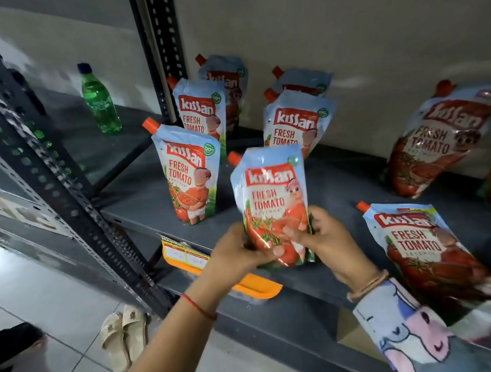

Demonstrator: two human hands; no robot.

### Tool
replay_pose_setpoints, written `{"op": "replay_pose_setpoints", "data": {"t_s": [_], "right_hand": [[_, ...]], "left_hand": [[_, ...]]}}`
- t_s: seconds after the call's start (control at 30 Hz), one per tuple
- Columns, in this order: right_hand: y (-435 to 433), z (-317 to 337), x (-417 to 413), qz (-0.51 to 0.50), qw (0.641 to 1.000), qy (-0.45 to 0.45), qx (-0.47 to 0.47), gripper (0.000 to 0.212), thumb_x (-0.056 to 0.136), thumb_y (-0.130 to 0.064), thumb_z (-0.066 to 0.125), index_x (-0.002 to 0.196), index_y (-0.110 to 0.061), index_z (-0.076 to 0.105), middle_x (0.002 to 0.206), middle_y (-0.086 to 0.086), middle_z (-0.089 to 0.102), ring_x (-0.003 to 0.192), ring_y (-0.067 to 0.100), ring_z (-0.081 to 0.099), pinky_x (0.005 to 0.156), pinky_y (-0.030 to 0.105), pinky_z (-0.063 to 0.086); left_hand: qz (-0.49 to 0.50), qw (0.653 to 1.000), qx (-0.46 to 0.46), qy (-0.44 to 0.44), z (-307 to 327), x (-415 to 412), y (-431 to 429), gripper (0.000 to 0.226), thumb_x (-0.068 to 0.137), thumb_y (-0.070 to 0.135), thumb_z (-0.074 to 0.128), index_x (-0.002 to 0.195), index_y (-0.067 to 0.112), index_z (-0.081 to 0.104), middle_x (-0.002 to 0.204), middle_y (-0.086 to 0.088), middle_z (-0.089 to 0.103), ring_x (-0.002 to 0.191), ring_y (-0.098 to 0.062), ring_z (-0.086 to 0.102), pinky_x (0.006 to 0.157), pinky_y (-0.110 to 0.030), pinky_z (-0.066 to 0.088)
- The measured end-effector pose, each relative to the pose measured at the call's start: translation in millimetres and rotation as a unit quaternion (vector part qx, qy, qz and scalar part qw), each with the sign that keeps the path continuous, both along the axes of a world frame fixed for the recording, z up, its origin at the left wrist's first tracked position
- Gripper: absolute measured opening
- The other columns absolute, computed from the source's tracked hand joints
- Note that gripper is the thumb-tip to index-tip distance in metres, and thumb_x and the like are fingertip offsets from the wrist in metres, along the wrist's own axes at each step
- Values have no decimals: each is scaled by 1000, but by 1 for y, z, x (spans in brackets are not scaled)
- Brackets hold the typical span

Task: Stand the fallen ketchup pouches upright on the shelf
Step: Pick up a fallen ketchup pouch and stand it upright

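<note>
Item in hand: one ketchup pouch [273,201] (orange cap up, label facing you), your left hand [239,251] and right hand [323,235] both clasped round its lower half, upright at the front of the grey shelf [344,187], another pouch [420,246] lying flat to its right.

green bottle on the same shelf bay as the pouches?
No, the green bottle stands in the bay left of the black upright post; the ketchup pouches are to its right.
</note>
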State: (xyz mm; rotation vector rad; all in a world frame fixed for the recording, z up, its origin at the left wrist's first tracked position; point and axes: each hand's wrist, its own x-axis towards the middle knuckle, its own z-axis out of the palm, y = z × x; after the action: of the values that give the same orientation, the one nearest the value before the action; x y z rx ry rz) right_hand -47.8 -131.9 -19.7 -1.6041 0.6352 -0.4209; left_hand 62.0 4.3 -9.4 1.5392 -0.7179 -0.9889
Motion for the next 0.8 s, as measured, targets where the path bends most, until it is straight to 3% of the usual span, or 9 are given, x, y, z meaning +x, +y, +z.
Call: {"op": "replay_pose_setpoints", "data": {"t_s": [0.13, 0.2, 0.27, 0.47, 0.53, 0.6, 0.67, 0.73, 0.8], "right_hand": [[7, -3, 27, -111, 988, -65, -82, 33, 68, -8, 75, 83, -28, 53, 86, -15, 64, 81, 11, 64, 76, 31, 53], [16, -12, 42, -153, 978, -60, -126, 32, 67, -8, 76, 86, -19, 53, 77, -20, 60, 71, 8, 59, 68, 19, 49], [26, -22, 49, -167, 973, -50, -153, 35, 68, -10, 75, 92, -10, 50, 75, -14, 59, 69, 9, 56, 56, 4, 42], [37, -34, 56, -170, 967, -28, -186, 40, 75, -12, 71, 86, -16, 33, 91, 4, 60, 77, 16, 57, 51, 1, 38], [40, -31, 53, -160, 973, -16, -163, 41, 72, -13, 73, 91, -14, 36, 94, 1, 59, 83, 19, 60, 59, 0, 42], [47, -29, 46, -148, 980, -8, -136, 56, 69, -18, 77, 110, -9, 39, 116, 10, 58, 107, 25, 57, 85, 17, 49], [55, -24, 34, -160, 970, 7, -185, 79, 70, -29, 75, 131, -8, 30, 145, 16, 33, 136, 25, 30, 109, 27, 30], [56, -14, 15, -184, 939, 9, -290, 84, 74, -42, 69, 137, -7, 26, 154, 16, 12, 143, 25, 10, 115, 33, 16], [44, 4, -12, -213, 906, 12, -365, 80, 76, -47, 63, 136, -6, 29, 153, 20, 10, 142, 32, 11, 116, 45, 18]], "left_hand": [[34, 998, -39, -44, 6, 32, -20, 51, 69, -9, 68, 110, 4, 42, 117, -16, 58, 102, -21, 59, 85, -27, 54], [43, 997, -34, -59, -2, 45, -25, 58, 69, -15, 65, 118, 1, 39, 122, -19, 55, 109, -26, 55, 90, -33, 50], [46, 997, -27, -59, -16, 53, -25, 61, 70, -18, 62, 123, -3, 36, 126, -20, 52, 116, -31, 51, 95, -41, 45], [78, 995, -28, -46, -38, 54, -23, 57, 76, -17, 55, 127, -1, 35, 132, -18, 49, 125, -33, 45, 102, -42, 40], [87, 994, -25, -56, -39, 49, -21, 57, 79, -15, 54, 130, 1, 34, 134, -17, 48, 126, -30, 44, 106, -45, 38], [117, 989, -24, -84, -39, 37, -16, 58, 81, -11, 54, 133, 5, 34, 134, -13, 50, 124, -22, 46, 103, -34, 42], [205, 967, -18, -150, -38, 15, -11, 56, 81, -4, 57, 132, 10, 37, 127, -4, 54, 119, -17, 50, 92, -20, 45], [296, 927, -12, -231, -36, -12, -9, 52, 81, 5, 60, 129, 9, 41, 124, -7, 52, 119, -24, 49, 95, -33, 46], [313, 905, -10, -288, -32, -42, -16, 51, 79, 10, 63, 126, 7, 44, 122, -15, 47, 117, -29, 44, 99, -46, 42]]}}
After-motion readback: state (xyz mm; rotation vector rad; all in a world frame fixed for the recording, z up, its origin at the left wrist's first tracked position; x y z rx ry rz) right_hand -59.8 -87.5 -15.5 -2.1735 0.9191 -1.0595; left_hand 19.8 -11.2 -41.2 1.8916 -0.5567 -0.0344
